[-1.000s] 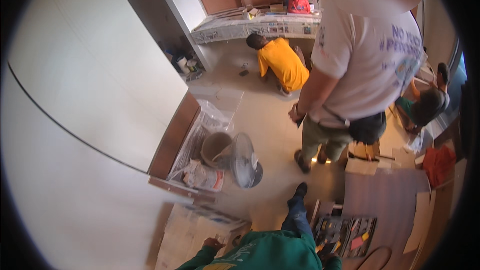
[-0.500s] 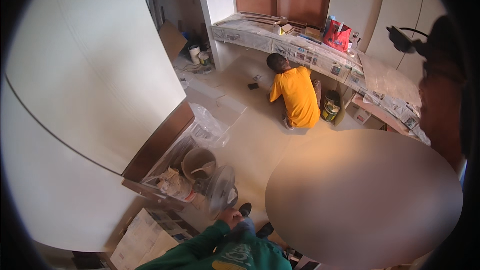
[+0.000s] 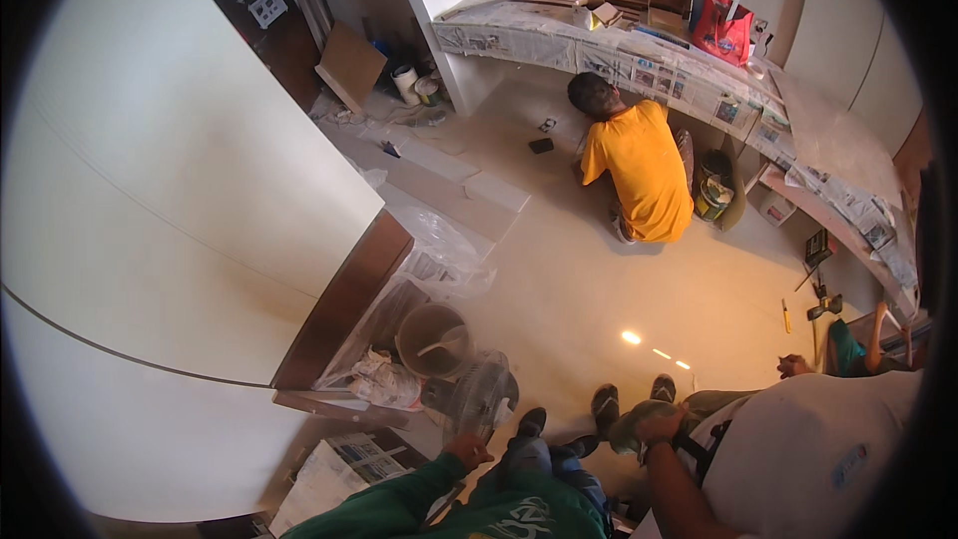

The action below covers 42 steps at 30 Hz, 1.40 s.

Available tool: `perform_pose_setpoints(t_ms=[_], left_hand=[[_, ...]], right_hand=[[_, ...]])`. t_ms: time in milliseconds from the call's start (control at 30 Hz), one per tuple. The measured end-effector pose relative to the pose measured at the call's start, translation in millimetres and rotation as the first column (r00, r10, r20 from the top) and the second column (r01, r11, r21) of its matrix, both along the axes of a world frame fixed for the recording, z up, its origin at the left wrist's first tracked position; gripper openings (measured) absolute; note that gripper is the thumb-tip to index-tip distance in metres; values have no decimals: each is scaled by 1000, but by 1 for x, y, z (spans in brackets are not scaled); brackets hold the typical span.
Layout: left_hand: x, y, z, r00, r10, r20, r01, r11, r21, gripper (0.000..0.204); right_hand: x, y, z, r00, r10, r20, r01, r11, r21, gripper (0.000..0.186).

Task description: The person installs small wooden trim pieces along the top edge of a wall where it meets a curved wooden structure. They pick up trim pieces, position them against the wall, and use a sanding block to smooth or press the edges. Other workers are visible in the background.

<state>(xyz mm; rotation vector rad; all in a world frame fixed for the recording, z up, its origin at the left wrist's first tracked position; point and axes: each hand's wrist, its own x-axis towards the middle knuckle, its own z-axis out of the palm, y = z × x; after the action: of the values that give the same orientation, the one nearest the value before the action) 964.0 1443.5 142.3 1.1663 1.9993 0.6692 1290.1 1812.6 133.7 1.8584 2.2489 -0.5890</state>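
My left hand (image 3: 469, 451) is at the lower middle, at the end of a green sleeve, beside a standing fan (image 3: 477, 394). Its fingers are curled; whether they hold anything is too small to tell. My legs and dark shoes (image 3: 532, 421) show just to its right. My right hand is out of view. Left of the fan are a bucket (image 3: 434, 339) and a crumpled sack (image 3: 384, 379). Close at my right stands a co-worker in a white shirt (image 3: 798, 449), one hand at the waist.
A person in yellow (image 3: 639, 170) crouches under a newspaper-covered counter (image 3: 619, 65). A red bag (image 3: 721, 30) sits on it. A white panel wall (image 3: 170, 200) fills the left. Boards (image 3: 349, 65) and paint containers (image 3: 409, 85) lie beyond. Tools (image 3: 823, 299) and another person (image 3: 858, 344) are at right.
The view has swung toward the counter and alcove. The white-shirted co-worker now sits lower right in the picture. My left hand has moved right, then slightly down, staying near the fan.
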Motion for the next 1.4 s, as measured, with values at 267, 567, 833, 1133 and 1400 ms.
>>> perform_pose_setpoints(t_ms=[267, 567, 833, 1133, 1400], left_hand=[[21, 75, -5, 990, 38, 136, -24, 994, -104, 27], [-18, 182, -57, 979, -4, 204, 48, 976, -213, 21], [-82, 264, -25, 965, -17, 262, 106, 938, -331, 29], [-77, 285, -64, 991, 3, 132, 22, 983, -183, 14], [-72, 265, -124, 962, -273, -7, 258, 919, -299, 19]], right_hand=[[38, -53, 24, 995, 20, -96, -14, 998, 61, 42], [97, 193, 96, 792, 599, -118, -575, 666, -476, 42], [140, 337, 40, 648, 751, -127, -710, 535, -457, 57], [116, 311, 117, 730, 677, 97, -580, 688, -436, 69], [132, 278, 127, 707, 698, 114, -594, 673, -441, 68]])
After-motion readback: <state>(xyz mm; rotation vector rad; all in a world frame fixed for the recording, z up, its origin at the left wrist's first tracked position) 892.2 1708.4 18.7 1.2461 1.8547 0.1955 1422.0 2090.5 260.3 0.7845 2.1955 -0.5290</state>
